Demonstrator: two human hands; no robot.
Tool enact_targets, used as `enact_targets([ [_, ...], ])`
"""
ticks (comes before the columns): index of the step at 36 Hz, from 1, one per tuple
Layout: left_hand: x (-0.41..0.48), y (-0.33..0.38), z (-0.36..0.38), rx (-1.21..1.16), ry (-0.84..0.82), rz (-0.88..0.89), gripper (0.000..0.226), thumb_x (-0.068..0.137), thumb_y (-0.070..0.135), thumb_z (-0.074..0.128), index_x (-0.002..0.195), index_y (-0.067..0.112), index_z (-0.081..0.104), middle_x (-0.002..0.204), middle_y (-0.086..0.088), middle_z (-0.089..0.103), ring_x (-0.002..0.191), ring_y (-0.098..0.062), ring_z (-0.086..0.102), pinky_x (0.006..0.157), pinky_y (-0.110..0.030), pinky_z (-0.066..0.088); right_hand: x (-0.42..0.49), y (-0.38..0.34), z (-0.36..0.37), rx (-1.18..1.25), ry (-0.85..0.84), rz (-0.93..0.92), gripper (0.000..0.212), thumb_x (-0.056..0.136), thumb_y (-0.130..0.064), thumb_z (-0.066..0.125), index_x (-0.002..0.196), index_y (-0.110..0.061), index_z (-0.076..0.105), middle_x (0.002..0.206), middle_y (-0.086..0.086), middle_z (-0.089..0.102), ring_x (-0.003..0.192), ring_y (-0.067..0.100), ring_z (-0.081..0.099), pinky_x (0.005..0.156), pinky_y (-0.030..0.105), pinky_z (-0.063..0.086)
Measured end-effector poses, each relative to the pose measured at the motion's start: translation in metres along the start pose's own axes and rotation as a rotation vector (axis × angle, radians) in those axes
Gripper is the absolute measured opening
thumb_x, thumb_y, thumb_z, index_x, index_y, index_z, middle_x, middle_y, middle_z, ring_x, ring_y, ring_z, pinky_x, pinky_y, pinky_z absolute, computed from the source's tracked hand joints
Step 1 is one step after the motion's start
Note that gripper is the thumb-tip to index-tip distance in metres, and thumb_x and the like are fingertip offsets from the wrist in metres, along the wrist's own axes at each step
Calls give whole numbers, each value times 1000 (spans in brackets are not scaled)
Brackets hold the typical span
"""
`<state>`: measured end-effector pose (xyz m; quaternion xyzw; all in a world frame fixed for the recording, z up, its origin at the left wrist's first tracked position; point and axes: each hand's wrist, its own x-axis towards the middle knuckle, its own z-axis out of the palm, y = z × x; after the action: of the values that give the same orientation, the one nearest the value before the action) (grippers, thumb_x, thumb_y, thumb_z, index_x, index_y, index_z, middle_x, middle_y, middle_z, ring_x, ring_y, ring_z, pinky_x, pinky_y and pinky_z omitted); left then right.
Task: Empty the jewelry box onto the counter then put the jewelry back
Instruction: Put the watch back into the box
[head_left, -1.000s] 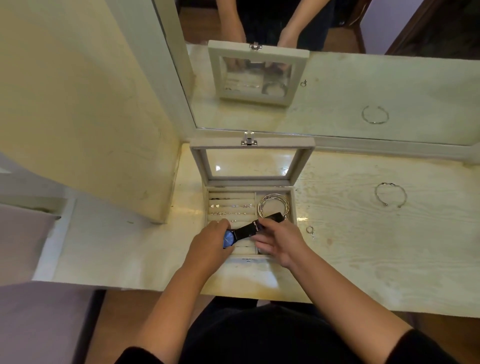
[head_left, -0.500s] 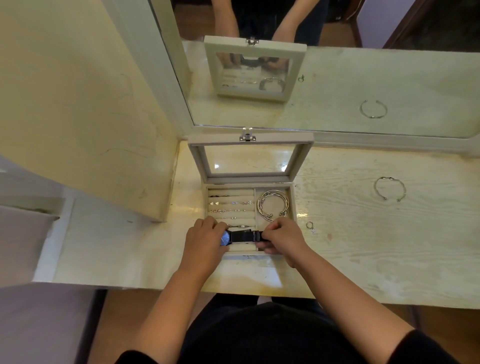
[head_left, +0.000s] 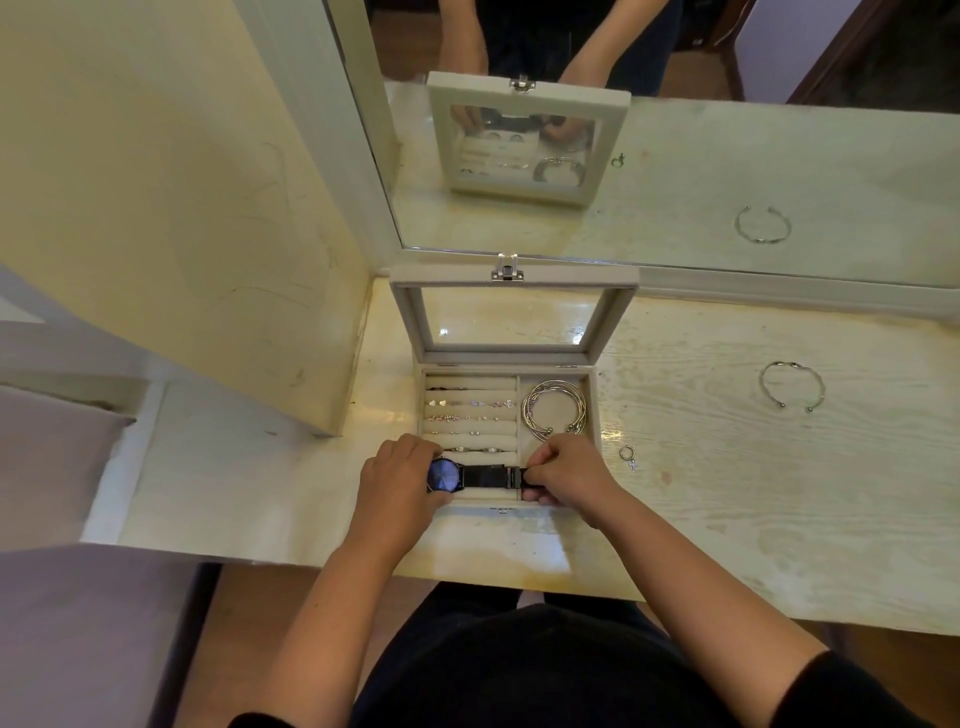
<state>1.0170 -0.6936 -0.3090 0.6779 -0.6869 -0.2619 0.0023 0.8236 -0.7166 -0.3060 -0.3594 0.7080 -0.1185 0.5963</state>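
Counted: one blue-faced black mesh-strap watch (head_left: 475, 475) in the grip; one small silver hoop earring (head_left: 629, 459) just right of it; one twisted silver cuff (head_left: 791, 364) farther right.

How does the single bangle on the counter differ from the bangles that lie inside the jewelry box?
The single bangle lies alone on the bare counter, well to the right of the jewelry box; the stacked bangles lie in its far right compartment. The single bangle is one thin hoop; the stacked bangles are several, overlapping. Both are silver open cuffs with their gaps toward the person.
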Motion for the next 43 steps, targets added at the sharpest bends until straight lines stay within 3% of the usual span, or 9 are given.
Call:
enact_targets([
  [3, 1, -1, -1, 18, 0, -21, 32, 74, 29, 68, 104, 26, 59, 99, 10, 54, 97, -15, 47, 70, -24, 24, 1, 0, -1, -57, -12, -12, 20, 79, 7, 56, 69, -9, 53, 61, 7, 59, 35, 2, 55, 38, 14, 42],
  [9, -1, -4, 1, 39, -5, 23, 46, 78, 31, 67, 122, 28, 54, 116, 8, 54, 108, -17, 44, 77, -22, 23, 2, 0, -1, -146, 6, -58, 29, 72, 8, 59, 53, -13, 55, 43, 1, 54, 32, 2, 48, 36, 12, 34],
  [17, -3, -4, 2, 58, 5, 25, 44, 80, 33, 65, 123, 28, 55, 116, 4, 49, 108, -17, 41, 79, -22, 24, 5, 3, 0, -187, 17, -93, 32, 71, 8, 61, 49, -14, 56, 37, -6, 52, 33, 0, 48, 38, 11, 36],
  [23, -3, -3, 1, 56, -1, 25, 45, 82, 35, 63, 125, 28, 52, 117, 5, 48, 110, -16, 41, 84, -23, 27, 6, 3, -5, -217, 5, -120, 10, 78, 3, 60, 71, 4, 67, 64, 2, 60, 61, 12, 55, 59, 25, 48],
  [26, -3, -4, 1, 42, 0, 22, 47, 83, 34, 63, 127, 29, 50, 117, 5, 48, 111, -16, 40, 84, -22, 27, 6, 2, -10, -117, 10, -73, 14, 84, -1, 57, 78, 8, 67, 79, 14, 65, 68, 18, 61, 67, 34, 57],
  [30, -1, -4, 2, 4, 6, 1, 46, 84, 31, 63, 128, 26, 50, 119, 3, 50, 112, -18, 41, 85, -23, 28, 6, 1, -17, -159, 36, -85, 19, 88, -7, 53, 78, -9, 70, 77, -9, 59, 89, 19, 60, 84, 41, 55],
  [34, 0, -5, 2, -5, 1, -21, 46, 84, 30, 63, 128, 25, 50, 121, 3, 50, 113, -18, 41, 82, -21, 23, 7, 0, -19, -188, 47, -80, 23, 87, -3, 49, 78, -15, 66, 74, -7, 63, 85, 13, 58, 85, 38, 54],
  [39, 1, -6, 3, -15, -3, -26, 46, 82, 30, 64, 126, 24, 51, 121, 4, 50, 113, -18, 41, 83, -21, 24, 7, -4, -19, -351, 100, -184, 18, 85, -5, 53, 88, -11, 70, 96, 1, 70, 84, 9, 55, 74, 20, 41],
  [43, 0, -6, 3, -21, 3, -27, 46, 81, 29, 65, 125, 24, 52, 121, 4, 50, 113, -17, 41, 84, -22, 25, 8, -6, -18, -414, 127, -239, 20, 83, -4, 55, 92, -12, 70, 100, 1, 69, 93, 17, 61, 75, 20, 42],
])
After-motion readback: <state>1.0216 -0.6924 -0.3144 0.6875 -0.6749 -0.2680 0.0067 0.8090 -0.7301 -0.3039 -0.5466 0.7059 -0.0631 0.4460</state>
